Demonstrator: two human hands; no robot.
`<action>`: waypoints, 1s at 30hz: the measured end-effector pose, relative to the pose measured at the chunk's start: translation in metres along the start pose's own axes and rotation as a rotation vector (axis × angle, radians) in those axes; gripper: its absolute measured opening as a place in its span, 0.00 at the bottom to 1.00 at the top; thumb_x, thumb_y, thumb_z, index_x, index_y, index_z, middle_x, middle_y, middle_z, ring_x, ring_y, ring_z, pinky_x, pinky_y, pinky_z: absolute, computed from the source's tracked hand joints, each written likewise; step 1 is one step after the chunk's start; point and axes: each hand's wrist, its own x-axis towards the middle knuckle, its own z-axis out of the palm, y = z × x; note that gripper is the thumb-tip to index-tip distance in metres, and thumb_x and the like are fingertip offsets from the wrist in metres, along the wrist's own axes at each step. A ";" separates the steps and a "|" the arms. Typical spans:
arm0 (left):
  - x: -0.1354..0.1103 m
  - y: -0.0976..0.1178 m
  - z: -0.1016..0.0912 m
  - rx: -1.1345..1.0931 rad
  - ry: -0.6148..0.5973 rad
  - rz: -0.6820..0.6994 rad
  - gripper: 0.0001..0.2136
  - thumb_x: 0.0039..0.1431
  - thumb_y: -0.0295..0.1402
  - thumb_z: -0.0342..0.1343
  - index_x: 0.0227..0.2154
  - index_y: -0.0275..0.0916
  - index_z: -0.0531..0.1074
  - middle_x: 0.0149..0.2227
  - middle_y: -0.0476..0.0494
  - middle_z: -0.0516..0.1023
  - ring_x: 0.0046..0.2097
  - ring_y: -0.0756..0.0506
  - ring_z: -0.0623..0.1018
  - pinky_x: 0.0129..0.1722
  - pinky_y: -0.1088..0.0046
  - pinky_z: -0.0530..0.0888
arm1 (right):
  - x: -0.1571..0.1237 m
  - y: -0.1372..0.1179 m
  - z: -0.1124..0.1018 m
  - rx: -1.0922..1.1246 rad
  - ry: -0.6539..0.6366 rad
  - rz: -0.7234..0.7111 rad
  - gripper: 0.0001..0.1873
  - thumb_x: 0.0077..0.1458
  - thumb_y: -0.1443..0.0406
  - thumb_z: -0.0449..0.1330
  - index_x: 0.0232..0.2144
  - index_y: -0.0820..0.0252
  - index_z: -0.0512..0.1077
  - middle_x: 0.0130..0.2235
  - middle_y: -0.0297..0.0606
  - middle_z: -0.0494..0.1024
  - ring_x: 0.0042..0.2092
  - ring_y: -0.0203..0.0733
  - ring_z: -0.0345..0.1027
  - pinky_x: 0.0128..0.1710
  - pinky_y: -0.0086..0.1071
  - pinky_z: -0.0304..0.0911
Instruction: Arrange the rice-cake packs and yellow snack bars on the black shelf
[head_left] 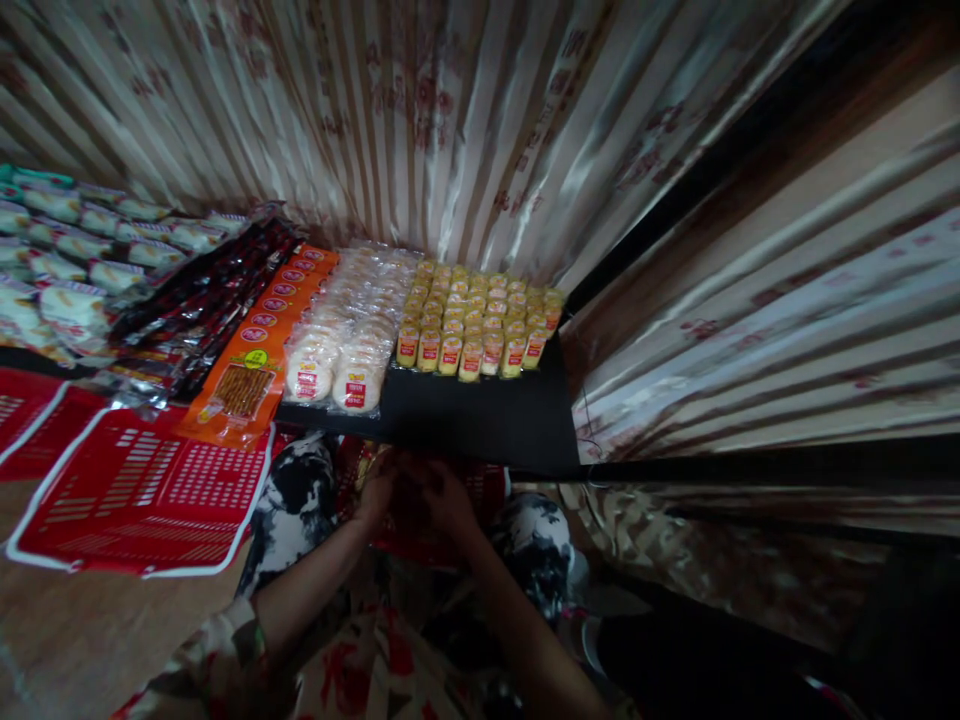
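Both of my hands are low between my knees, just under the front edge of the black table (pixel 480 425). They are over a red basket (pixel 491 490) that is partly hidden by my hands and the table edge. My left hand (pixel 376 492) is beside a small yellow packet (pixel 365 462); whether it grips the packet is too dark to make out. My right hand (pixel 448 502) reaches in from the other side, close to the left, its fingers lost in shadow. On the table above stand rows of small yellow wrapped snacks (pixel 471 355) and clear-wrapped round white crackers (pixel 356 385).
Left of the crackers lie an orange snack packet (pixel 238 385), dark shiny packets (pixel 202 300) and several white bags (pixel 75 310). An empty-looking red basket (pixel 180 480) with a white handle sits at the lower left. Patterned curtains (pixel 420 120) hang behind and to the right.
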 end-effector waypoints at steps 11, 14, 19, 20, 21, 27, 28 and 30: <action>-0.042 0.031 -0.009 -0.238 -0.203 -0.019 0.24 0.40 0.41 0.62 0.41 0.34 0.71 0.41 0.39 0.76 0.42 0.42 0.76 0.39 0.68 0.72 | -0.036 -0.032 -0.075 0.077 -0.076 -0.255 0.30 0.43 0.75 0.52 0.51 0.55 0.65 0.52 0.38 0.71 0.53 0.41 0.64 0.56 0.42 0.57; -0.050 0.043 -0.006 -0.269 -0.279 -0.028 0.24 0.39 0.40 0.63 0.41 0.34 0.71 0.39 0.40 0.77 0.39 0.43 0.76 0.38 0.68 0.72 | -0.036 -0.045 -0.093 0.076 -0.063 -0.334 0.29 0.45 0.75 0.51 0.51 0.55 0.65 0.51 0.38 0.71 0.53 0.40 0.64 0.56 0.41 0.58; -0.061 0.061 0.002 -0.234 -0.433 0.007 0.21 0.43 0.41 0.62 0.40 0.35 0.72 0.40 0.40 0.77 0.40 0.43 0.76 0.40 0.67 0.72 | -0.027 -0.054 -0.108 0.121 0.084 -0.364 0.25 0.48 0.73 0.51 0.50 0.54 0.66 0.51 0.37 0.71 0.54 0.40 0.63 0.57 0.40 0.57; -0.062 0.064 0.004 -0.193 -0.433 0.038 0.20 0.43 0.41 0.61 0.40 0.35 0.72 0.39 0.41 0.77 0.40 0.43 0.76 0.40 0.67 0.72 | -0.024 -0.053 -0.108 0.156 0.134 -0.352 0.25 0.48 0.72 0.52 0.50 0.54 0.66 0.51 0.38 0.70 0.54 0.40 0.63 0.56 0.40 0.57; -0.063 0.067 0.007 -0.148 -0.419 0.070 0.19 0.44 0.40 0.61 0.39 0.35 0.72 0.38 0.41 0.77 0.40 0.43 0.76 0.41 0.67 0.72 | -0.022 -0.052 -0.107 0.205 0.184 -0.332 0.25 0.49 0.71 0.53 0.50 0.54 0.65 0.52 0.39 0.70 0.53 0.41 0.64 0.55 0.40 0.58; -0.061 0.089 0.039 -0.015 -0.324 0.228 0.14 0.45 0.36 0.59 0.35 0.36 0.71 0.36 0.44 0.77 0.39 0.45 0.76 0.40 0.68 0.72 | -0.012 -0.046 -0.094 0.530 0.525 -0.151 0.21 0.50 0.61 0.58 0.47 0.60 0.63 0.41 0.41 0.74 0.39 0.39 0.71 0.40 0.35 0.68; -0.059 0.091 0.047 0.000 -0.299 0.259 0.13 0.45 0.35 0.59 0.34 0.37 0.70 0.35 0.44 0.77 0.38 0.45 0.76 0.40 0.68 0.72 | -0.012 -0.045 -0.093 0.560 0.565 -0.143 0.20 0.50 0.60 0.58 0.45 0.60 0.64 0.39 0.40 0.74 0.38 0.39 0.71 0.39 0.34 0.68; -0.054 0.095 0.063 0.027 -0.251 0.334 0.10 0.45 0.32 0.58 0.33 0.37 0.69 0.33 0.46 0.76 0.37 0.46 0.75 0.40 0.68 0.71 | -0.012 -0.045 -0.094 0.591 0.598 -0.145 0.17 0.49 0.58 0.59 0.41 0.60 0.65 0.36 0.38 0.75 0.37 0.39 0.71 0.38 0.34 0.68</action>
